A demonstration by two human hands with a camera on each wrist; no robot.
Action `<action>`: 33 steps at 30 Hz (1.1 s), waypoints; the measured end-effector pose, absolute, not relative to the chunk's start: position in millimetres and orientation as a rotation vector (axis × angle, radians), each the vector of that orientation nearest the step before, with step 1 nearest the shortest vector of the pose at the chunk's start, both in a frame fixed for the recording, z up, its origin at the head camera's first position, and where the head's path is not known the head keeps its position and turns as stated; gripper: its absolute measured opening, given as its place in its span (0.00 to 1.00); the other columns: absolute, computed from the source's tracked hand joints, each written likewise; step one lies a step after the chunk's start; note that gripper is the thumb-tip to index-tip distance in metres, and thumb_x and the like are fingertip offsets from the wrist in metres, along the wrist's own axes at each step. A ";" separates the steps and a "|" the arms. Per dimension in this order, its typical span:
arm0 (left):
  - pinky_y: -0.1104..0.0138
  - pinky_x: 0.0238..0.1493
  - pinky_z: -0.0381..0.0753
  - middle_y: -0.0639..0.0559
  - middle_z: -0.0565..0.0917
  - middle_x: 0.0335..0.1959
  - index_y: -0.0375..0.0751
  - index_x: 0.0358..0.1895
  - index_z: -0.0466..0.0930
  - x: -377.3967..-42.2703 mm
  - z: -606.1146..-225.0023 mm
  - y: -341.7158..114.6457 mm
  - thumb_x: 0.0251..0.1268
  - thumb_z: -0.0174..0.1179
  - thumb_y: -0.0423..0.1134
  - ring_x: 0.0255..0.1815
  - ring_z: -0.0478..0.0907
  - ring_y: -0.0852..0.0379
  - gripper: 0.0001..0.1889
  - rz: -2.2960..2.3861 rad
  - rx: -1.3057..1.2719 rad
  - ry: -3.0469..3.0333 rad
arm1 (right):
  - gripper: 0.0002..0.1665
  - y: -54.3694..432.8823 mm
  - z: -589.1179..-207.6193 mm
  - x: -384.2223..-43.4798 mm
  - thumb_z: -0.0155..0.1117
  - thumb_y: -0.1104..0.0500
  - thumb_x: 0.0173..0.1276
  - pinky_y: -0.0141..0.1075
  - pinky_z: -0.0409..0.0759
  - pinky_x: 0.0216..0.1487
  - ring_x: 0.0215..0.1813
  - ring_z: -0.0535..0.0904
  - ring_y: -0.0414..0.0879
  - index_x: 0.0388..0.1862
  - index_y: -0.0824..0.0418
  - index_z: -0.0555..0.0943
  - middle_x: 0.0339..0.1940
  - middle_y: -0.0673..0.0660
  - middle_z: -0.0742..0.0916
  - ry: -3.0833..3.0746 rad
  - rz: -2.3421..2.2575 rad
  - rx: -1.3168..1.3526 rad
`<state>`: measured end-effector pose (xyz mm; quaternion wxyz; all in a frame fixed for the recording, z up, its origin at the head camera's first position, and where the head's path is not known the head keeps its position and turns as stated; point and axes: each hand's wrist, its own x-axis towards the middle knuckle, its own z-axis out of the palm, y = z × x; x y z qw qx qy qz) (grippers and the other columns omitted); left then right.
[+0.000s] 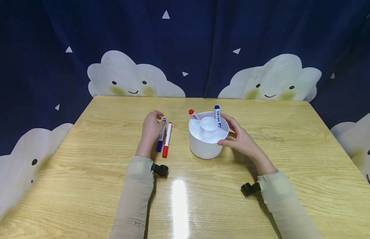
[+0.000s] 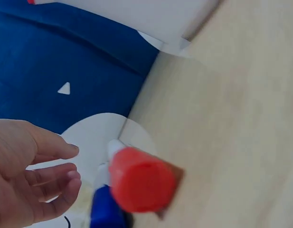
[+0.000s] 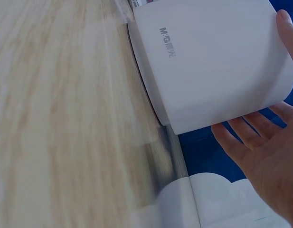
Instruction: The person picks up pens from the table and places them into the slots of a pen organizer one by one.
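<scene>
A white round pen holder (image 1: pixel 204 147) with several compartments stands on the table. My right hand (image 1: pixel 240 137) holds its right side, thumb at the near rim and fingers around the back; the right wrist view shows the thumb and fingers against the white wall (image 3: pixel 212 71). Inside stand a red-capped marker (image 1: pixel 193 114) and a blue-capped marker (image 1: pixel 217 114). To the left, a blue marker (image 1: pixel 161 137) and a red marker (image 1: pixel 167 139) lie side by side. My left hand (image 1: pixel 151 127) hovers beside the blue one, fingers loosely bent with nothing between them in the left wrist view.
The light wooden table (image 1: pixel 83 186) runs back to a dark blue curtain (image 1: pixel 200 43) printed with clouds and triangles. Small black cameras are strapped at the left wrist (image 1: pixel 161 170) and right wrist (image 1: pixel 248 189).
</scene>
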<state>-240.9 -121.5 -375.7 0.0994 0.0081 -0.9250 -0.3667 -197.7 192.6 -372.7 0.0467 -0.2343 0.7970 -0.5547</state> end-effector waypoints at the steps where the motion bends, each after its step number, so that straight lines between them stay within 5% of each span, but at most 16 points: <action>1: 0.58 0.41 0.74 0.39 0.77 0.42 0.33 0.48 0.74 -241.4 -377.1 -121.5 0.54 0.57 0.31 0.40 0.74 0.45 0.15 -1.090 0.037 -2.754 | 0.51 192.4 -372.2 -197.4 0.70 0.63 0.51 0.51 0.64 0.62 0.68 0.60 0.51 0.71 0.49 0.53 0.68 0.54 0.64 2.434 -1.691 -0.715; 24: 0.60 0.37 0.73 0.41 0.76 0.40 0.34 0.58 0.65 -242.9 -374.2 -117.5 0.53 0.56 0.33 0.37 0.72 0.47 0.26 -1.060 0.095 -2.860 | 0.52 192.9 -369.4 -195.9 0.70 0.64 0.51 0.52 0.63 0.63 0.69 0.59 0.51 0.71 0.49 0.53 0.69 0.54 0.64 2.437 -1.697 -0.714; 33: 0.60 0.35 0.71 0.39 0.73 0.45 0.42 0.64 0.62 -236.7 -359.5 -114.7 0.52 0.53 0.31 0.38 0.70 0.47 0.31 -1.128 0.083 -2.692 | 0.51 192.9 -371.8 -198.0 0.70 0.63 0.52 0.52 0.63 0.63 0.69 0.58 0.51 0.71 0.48 0.53 0.69 0.53 0.64 2.435 -1.687 -0.716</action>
